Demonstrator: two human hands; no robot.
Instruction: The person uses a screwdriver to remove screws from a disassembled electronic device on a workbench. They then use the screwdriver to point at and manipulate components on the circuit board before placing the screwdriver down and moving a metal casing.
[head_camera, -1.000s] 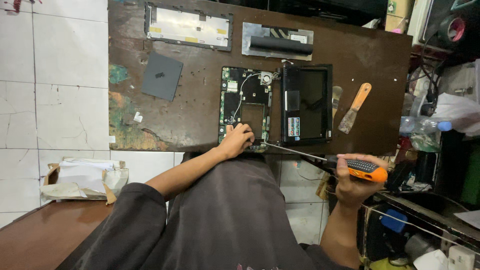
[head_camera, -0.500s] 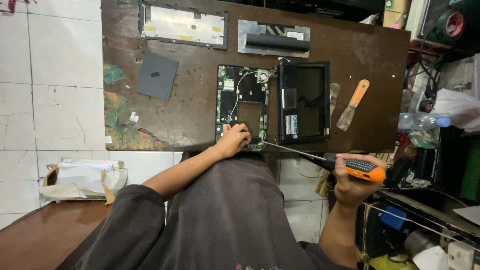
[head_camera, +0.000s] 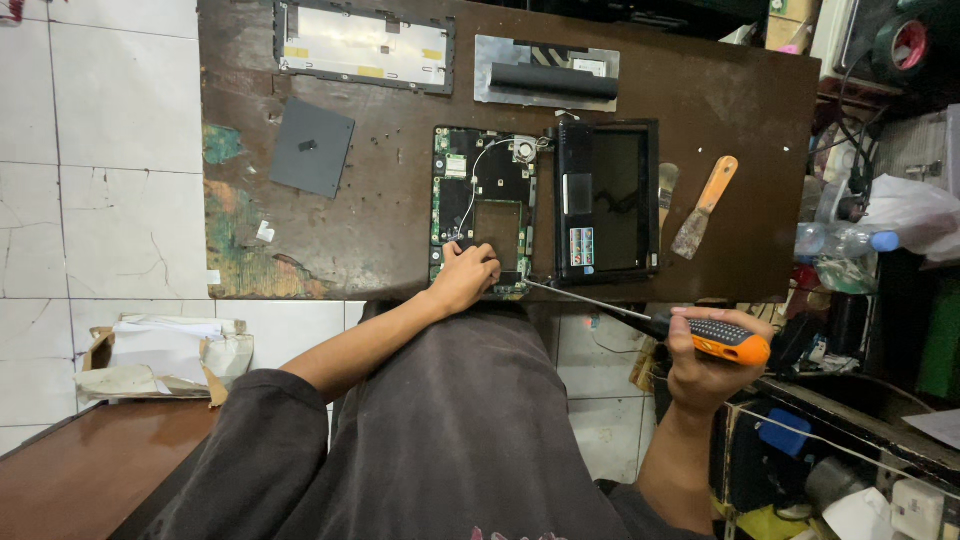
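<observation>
Nothing's really moved in the last second: left hand (head_camera: 465, 278) still pinching down on the near edge of the circuit board (head_camera: 484, 205) mid-table, right hand (head_camera: 706, 362) still wrapped round the orange screwdriver (head_camera: 690, 335), tip at that same edge, so mid-step.

Beyond the fingers on the worn wooden table (head_camera: 380, 230) lie a dark square cover (head_camera: 311, 147), a long grey panel (head_camera: 364, 46) and a black battery bar (head_camera: 553, 80), with an orange-handled scraper (head_camera: 706, 205) off to their right.
</observation>
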